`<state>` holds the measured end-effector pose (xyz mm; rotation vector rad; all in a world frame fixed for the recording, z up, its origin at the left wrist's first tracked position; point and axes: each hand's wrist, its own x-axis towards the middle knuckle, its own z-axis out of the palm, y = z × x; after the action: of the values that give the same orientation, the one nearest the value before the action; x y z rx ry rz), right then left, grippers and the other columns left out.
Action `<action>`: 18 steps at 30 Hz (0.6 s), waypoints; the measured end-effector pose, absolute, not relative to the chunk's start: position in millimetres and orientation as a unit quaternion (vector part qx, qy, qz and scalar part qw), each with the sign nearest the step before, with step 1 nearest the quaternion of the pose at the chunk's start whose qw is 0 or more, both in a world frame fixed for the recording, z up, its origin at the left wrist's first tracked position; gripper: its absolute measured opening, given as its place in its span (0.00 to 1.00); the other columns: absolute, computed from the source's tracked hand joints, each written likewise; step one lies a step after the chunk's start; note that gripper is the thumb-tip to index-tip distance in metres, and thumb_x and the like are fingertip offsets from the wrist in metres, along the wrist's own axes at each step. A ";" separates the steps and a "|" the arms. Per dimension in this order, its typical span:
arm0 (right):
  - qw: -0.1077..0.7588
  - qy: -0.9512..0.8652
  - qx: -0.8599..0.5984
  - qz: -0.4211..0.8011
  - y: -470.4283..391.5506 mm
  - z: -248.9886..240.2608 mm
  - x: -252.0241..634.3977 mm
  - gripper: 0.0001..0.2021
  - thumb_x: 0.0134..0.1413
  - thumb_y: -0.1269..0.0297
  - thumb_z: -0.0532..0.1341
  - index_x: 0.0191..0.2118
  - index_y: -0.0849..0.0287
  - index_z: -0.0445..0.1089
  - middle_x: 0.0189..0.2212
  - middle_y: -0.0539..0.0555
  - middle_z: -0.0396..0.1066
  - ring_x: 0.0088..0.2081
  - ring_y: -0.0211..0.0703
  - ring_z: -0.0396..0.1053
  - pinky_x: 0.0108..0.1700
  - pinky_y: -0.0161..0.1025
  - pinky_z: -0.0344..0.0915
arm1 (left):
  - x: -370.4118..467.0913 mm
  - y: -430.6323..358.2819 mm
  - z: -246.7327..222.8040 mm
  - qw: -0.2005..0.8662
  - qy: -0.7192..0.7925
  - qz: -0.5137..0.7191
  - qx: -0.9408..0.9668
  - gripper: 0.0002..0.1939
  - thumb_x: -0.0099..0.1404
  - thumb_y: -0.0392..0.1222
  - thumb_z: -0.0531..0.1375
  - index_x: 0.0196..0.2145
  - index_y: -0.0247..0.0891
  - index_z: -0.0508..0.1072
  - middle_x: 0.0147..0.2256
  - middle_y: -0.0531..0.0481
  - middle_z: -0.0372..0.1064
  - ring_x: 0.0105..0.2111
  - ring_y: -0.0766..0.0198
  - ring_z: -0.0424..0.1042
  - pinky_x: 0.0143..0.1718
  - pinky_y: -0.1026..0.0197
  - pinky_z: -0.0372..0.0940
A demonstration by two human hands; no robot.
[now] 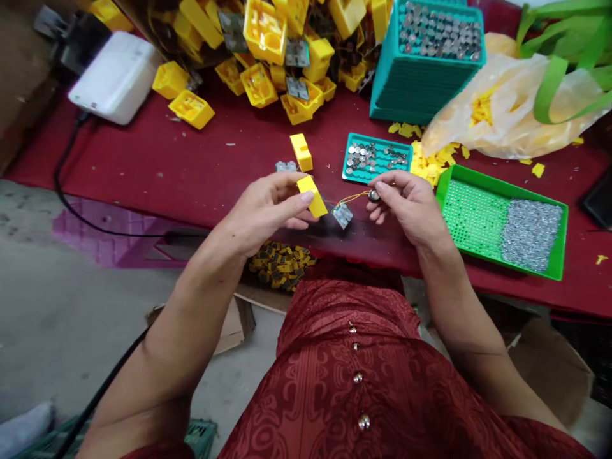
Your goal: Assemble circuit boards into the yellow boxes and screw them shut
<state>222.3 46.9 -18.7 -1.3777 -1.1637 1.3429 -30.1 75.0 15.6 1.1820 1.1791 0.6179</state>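
My left hand (277, 207) grips a yellow plastic housing (312, 197) between thumb and fingers. My right hand (400, 201) pinches a small round metallic part (373, 196), from which thin yellow wires run left. Those wires meet a small grey plate (342, 216) that hangs between my hands, near the table's front edge. Just beyond my left hand, another yellow housing (301, 152) lies beside a grey piece (285, 166). A teal tray (351, 172) with round metal parts sits beyond my right hand.
Green tray (449, 223) of small metal pieces at right; stacked teal trays (406, 95) behind. Yellow housings (258, 86) pile up at the back. A plastic bag (516, 121) and loose yellow pieces (430, 167) lie back right. White box (115, 76) with black cable (60, 185) at left.
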 end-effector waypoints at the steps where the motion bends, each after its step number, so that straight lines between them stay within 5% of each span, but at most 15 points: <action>1: 0.421 -0.475 -0.575 0.516 45.6 -20.9 222.1 0.13 0.64 0.52 0.66 0.39 0.58 0.71 0.26 0.49 0.73 0.23 0.35 0.70 0.25 0.34 0.67 | -29.0 71.3 13.7 0.645 0.515 0.268 0.497 0.28 0.57 0.51 0.75 0.52 0.38 0.78 0.42 0.44 0.81 0.35 0.60 0.81 0.34 0.62 0.77; 5: 0.327 -0.600 -0.655 0.322 39.3 -31.7 217.4 0.08 0.67 0.67 0.61 0.36 0.60 0.75 0.30 0.53 0.76 0.31 0.40 0.74 0.40 0.42 0.71 | -25.3 56.4 4.0 0.673 0.517 0.287 0.445 0.32 0.53 0.43 0.76 0.54 0.41 0.75 0.49 0.44 0.78 0.43 0.57 0.81 0.37 0.62 0.78; 8: 0.256 -0.677 -0.660 0.200 34.2 -38.7 215.0 0.08 0.67 0.69 0.62 0.40 0.61 0.81 0.39 0.59 0.79 0.42 0.49 0.76 0.50 0.49 0.71 | -23.8 49.4 -1.5 0.674 0.519 0.295 0.435 0.30 0.53 0.42 0.76 0.53 0.41 0.74 0.49 0.45 0.77 0.46 0.57 0.80 0.36 0.64 0.77; 18: 0.244 -0.726 -0.622 0.167 20.9 -44.2 225.8 0.13 0.68 0.69 0.61 0.52 0.58 0.82 0.42 0.60 0.76 0.45 0.50 0.74 0.49 0.46 0.71 | -21.8 49.3 1.1 0.690 0.504 0.305 0.421 0.30 0.54 0.45 0.78 0.52 0.43 0.75 0.46 0.48 0.79 0.42 0.62 0.80 0.35 0.67 0.77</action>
<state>225.8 20.9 -44.2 -1.6980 -1.9821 0.4562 -21.8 49.3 1.1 0.9409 1.1268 0.6826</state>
